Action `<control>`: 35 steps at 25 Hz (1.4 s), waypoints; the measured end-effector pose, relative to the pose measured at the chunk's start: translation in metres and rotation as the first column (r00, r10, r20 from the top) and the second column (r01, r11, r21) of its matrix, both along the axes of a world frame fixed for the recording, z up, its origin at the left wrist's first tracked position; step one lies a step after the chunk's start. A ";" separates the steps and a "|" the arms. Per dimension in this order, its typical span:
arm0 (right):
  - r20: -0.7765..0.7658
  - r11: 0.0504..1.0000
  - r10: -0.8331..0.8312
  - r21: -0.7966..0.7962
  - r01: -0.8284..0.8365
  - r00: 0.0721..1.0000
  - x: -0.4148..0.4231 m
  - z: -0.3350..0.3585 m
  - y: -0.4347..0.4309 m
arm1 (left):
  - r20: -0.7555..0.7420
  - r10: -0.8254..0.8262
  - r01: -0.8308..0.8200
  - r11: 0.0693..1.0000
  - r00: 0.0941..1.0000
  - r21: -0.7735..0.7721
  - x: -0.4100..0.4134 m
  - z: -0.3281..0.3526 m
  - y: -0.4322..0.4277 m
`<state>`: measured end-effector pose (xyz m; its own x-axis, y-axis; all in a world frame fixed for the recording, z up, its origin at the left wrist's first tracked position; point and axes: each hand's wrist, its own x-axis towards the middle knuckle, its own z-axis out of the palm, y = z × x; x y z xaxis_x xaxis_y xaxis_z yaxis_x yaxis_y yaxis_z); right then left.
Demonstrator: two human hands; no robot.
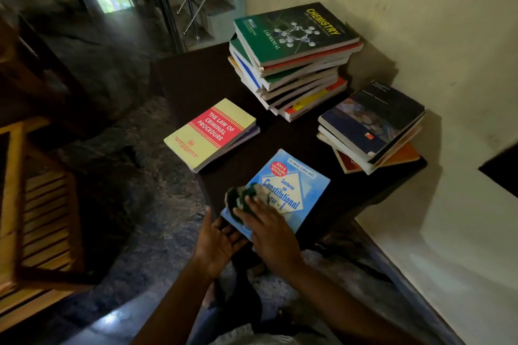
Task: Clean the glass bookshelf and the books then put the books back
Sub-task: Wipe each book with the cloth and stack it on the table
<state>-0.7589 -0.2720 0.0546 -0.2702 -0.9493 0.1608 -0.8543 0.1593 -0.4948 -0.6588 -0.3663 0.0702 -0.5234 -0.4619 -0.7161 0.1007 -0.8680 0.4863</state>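
Three book piles [297, 33] [372, 120] [210, 134], one loose book [302, 190] — one cloth [241, 196], two hands [215, 244] [272, 232]
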 end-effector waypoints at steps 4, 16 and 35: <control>0.206 0.986 0.157 -0.091 -0.141 0.966 0.005 0.007 0.021 | -0.057 0.004 0.001 0.997 0.998 0.083 0.000 0.009 -0.002; 0.843 0.745 -0.165 -0.233 0.625 0.511 -0.065 0.119 0.065 | 0.226 0.019 0.227 -0.109 0.974 -0.968 -0.020 0.082 0.012; -0.143 0.951 -0.296 0.046 0.305 0.944 -0.063 0.002 -0.042 | 0.670 0.153 0.685 -0.243 0.726 -0.687 0.087 -0.015 0.005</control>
<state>-0.8224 -0.3140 0.0570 -0.5253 -0.8370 0.1535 -0.8186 0.4478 -0.3598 -0.5720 -0.3617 0.0547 -0.7378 -0.6538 0.1680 -0.4936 0.6923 0.5264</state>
